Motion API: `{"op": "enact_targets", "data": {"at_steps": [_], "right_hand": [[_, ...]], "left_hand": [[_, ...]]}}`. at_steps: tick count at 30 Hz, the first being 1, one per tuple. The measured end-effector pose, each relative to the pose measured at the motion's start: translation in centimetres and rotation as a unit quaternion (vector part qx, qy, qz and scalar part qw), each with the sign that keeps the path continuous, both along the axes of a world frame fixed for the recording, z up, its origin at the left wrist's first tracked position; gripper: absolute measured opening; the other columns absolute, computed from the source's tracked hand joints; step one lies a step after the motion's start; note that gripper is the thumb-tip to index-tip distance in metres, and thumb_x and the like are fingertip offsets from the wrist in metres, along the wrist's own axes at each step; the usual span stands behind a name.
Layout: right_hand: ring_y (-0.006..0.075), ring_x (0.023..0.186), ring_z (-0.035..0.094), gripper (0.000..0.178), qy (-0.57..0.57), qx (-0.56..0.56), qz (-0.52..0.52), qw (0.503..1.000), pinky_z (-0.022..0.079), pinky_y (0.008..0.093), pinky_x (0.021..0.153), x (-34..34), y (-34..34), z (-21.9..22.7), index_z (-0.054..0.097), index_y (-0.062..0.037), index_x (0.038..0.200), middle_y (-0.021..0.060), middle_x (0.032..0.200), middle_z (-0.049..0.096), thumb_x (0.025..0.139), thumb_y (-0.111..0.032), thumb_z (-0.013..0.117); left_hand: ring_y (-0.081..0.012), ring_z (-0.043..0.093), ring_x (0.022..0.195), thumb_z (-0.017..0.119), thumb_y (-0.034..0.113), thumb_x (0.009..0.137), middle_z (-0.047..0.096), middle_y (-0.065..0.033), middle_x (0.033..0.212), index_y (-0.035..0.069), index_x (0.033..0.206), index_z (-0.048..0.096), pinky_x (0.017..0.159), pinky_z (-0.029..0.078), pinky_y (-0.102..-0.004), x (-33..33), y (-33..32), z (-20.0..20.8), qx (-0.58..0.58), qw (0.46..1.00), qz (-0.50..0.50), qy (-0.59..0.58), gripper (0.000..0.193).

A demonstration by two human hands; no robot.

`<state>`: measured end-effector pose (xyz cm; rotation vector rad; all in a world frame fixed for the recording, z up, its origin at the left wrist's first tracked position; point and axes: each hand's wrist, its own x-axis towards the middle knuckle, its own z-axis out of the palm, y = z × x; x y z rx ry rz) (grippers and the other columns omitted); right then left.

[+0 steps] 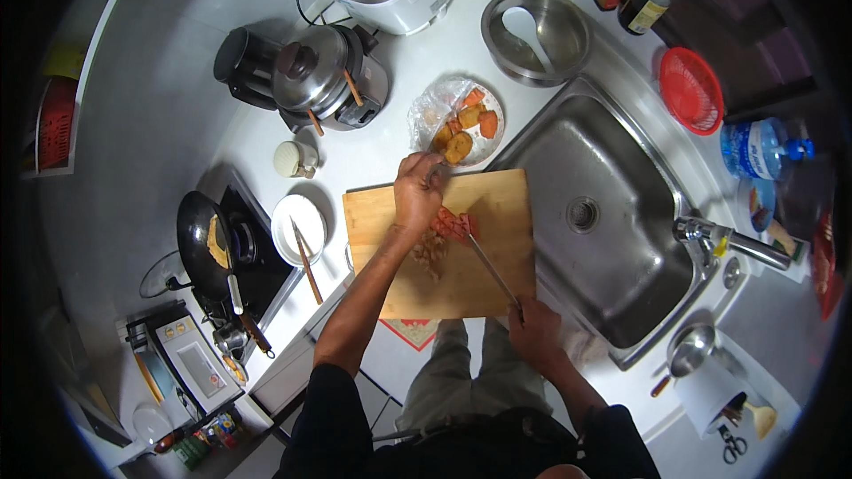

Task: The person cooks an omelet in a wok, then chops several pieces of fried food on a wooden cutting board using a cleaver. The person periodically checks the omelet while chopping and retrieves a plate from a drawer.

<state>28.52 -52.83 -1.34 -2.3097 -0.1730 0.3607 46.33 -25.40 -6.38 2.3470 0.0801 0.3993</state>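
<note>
My right hand (535,330) grips a knife (493,270) by its handle at the near right of the wooden cutting board (373,222). Its blade slants up and left to a small heap of chopped red-orange pieces (454,223). Paler chopped bits (429,257) lie just below that heap. My left hand (420,188) is over the board's far edge, close to a plate (499,137) of orange and yellow-brown chunks (458,147). Its fingers look bent but blurred, so whether they hold anything cannot be made out. Crumpled clear plastic (432,106) covers the plate's left side.
Right of the board is a steel sink (568,275). Beyond the plate stands a metal bowl (497,53) holding a white rice paddle (524,28). To the left are a white bowl (288,253) with chopsticks, a pot-shaped cooker (373,89), and a wok (191,239) on the stove.
</note>
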Motion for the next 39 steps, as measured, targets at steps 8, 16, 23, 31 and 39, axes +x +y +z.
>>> {"op": "enact_targets", "data": {"at_steps": [8,16,23,31,39], "right_hand": [[0.0363,0.07,0.065,0.013,-0.006,0.012,-0.013,1.0,0.05,0.0476,0.059,0.2,-0.1,-0.6,0.066,-0.0047,0.089,0.0158,0.077,0.065,0.085,-0.017,0.067],[0.0361,0.068,0.064,0.012,0.03,0.007,-0.025,0.999,0.049,0.0479,0.058,-0.3,-0.7,-0.9,0.066,-0.0058,0.087,0.0157,0.073,0.064,0.086,-0.018,0.067],[0.0349,0.077,0.064,0.018,0.024,-0.036,-0.015,0.999,0.049,0.048,0.063,0.5,-1.1,0.4,0.065,-0.0072,0.1,0.0151,0.081,0.065,0.085,-0.017,0.066],[0.0377,0.089,0.056,0.046,-0.005,-0.255,0.037,0.966,0.045,0.0492,0.074,2.0,2.8,-5.1,0.057,-0.0044,0.129,0.0181,0.093,0.058,0.086,-0.019,0.062],[0.0425,0.096,0.057,0.033,-0.215,-0.168,0.093,0.958,0.047,0.0496,0.081,1.7,5.5,-3.6,0.061,0.0003,0.119,0.0222,0.104,0.059,0.091,-0.017,0.061]], "left_hand": [[-0.0323,0.059,0.093,0.069,0.005,0.076,0.066,-0.0133,0.101,0.003,0.1,0.07,0.085,0.045,-0.0421,7.8,-3.0,-0.7,0.178,0.979,-0.076,-0.058,0.024],[-0.029,0.058,0.086,0.071,0.011,0.068,0.062,-0.0102,0.088,0.007,0.077,0.066,0.078,0.042,-0.0414,10.6,-3.0,-2.7,0.26,0.957,-0.095,-0.089,0.011],[-0.0309,0.061,0.097,0.072,0.008,0.073,0.067,-0.0111,0.099,0.004,0.098,0.071,0.088,0.043,-0.0415,8.3,-1.9,1.0,0.142,0.984,-0.067,-0.083,0.025],[-0.0127,0.061,0.081,0.063,-0.005,0.085,0.067,-0.0048,0.087,-0.001,0.103,0.069,0.074,0.051,-0.0283,-13.0,1.2,3.3,-0.155,0.968,0.186,0.07,0.02],[-0.0133,0.067,0.088,0.065,-0.007,0.086,0.069,-0.0068,0.099,0.0,0.11,0.068,0.078,0.054,-0.0263,-32.3,4.9,3.4,-0.204,0.934,0.266,0.12,0.025]]}}
